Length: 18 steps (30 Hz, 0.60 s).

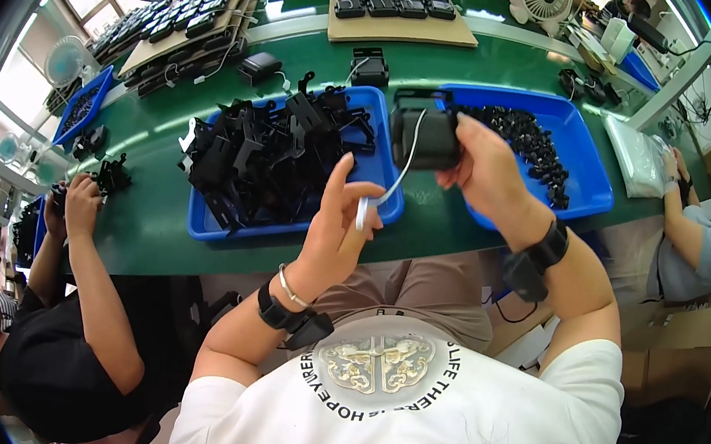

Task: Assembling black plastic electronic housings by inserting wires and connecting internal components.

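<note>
My right hand [493, 169] is wrapped round the side of a black boxy device [425, 136] and holds it above the bench, between two blue trays. A black bracket sits along the top of the device, and a white cable [411, 154] hangs down its front. The cable's lower end, with its white plug [362, 212], is pinched in my left hand [338, 224], whose index finger points upward. Just beyond my left hand, the left blue tray [294, 231] holds a heap of black brackets [272, 148]. Small black parts [524, 140] lie in the right blue tray [590, 173].
On the green bench [142, 230], more black devices [370, 67] stand behind the trays. Cardboard [401, 36] at the back carries several devices with white cables. Co-workers sit at both sides, one person's hand [82, 204] at left. A clear plastic bag [635, 156] lies right.
</note>
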Available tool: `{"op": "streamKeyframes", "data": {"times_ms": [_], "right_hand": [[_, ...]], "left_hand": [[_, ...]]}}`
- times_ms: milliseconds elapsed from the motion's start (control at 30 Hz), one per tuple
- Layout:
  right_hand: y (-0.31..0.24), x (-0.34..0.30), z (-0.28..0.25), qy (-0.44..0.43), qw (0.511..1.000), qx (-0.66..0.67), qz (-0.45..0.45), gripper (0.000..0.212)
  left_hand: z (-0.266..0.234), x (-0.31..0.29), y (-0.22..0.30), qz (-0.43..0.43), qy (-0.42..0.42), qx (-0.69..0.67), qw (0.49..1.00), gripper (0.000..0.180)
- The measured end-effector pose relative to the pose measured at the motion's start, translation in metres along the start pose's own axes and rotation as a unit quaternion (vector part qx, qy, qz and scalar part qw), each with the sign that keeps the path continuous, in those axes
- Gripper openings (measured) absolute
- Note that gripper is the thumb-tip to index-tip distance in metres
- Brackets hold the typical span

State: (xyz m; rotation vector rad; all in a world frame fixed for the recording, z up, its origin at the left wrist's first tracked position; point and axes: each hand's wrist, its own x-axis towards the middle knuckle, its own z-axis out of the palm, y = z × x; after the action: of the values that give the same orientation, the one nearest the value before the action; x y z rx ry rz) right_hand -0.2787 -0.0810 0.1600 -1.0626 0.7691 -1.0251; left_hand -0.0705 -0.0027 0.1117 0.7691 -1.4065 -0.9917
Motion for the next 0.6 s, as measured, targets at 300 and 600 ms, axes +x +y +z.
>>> {"op": "streamKeyframes", "data": {"times_ms": [300, 600], "right_hand": [[-0.054, 0.155, -0.120, 0.197, 0.929, -0.314, 0.019, 0.025], [-0.040, 0.202, -0.167, 0.241, 0.854, -0.419, 0.193, 0.026]], "left_hand": [[-0.066, -0.044, 0.016, 0.150, -0.210, 0.210, 0.943, 0.019], [-0.092, -0.044, 0.004, 0.131, -0.108, 0.292, 0.941, 0.017]]}}
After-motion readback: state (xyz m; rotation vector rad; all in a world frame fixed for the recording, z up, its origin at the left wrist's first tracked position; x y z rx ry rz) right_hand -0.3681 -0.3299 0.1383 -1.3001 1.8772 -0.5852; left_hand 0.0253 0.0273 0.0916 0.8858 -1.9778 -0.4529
